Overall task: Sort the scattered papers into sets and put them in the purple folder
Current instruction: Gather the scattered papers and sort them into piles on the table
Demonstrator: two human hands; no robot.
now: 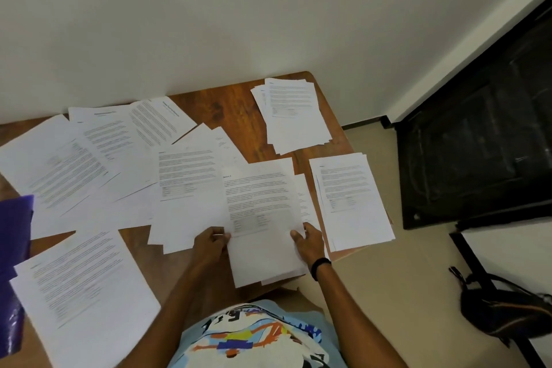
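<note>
Hands at the near edge of the table (239, 110): left hand (210, 240) and right hand (309, 240) each grasp one side of a printed sheet (260, 212). The purple folder (15, 248) lies at the table's left edge; loose papers (89, 158) cover its left half; a far stack (294, 113) and a near stack (352, 200) sit along its right side.

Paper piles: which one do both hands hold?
The pile at the near table edge, pinched between the left hand and right hand; only this one is touched.
</note>
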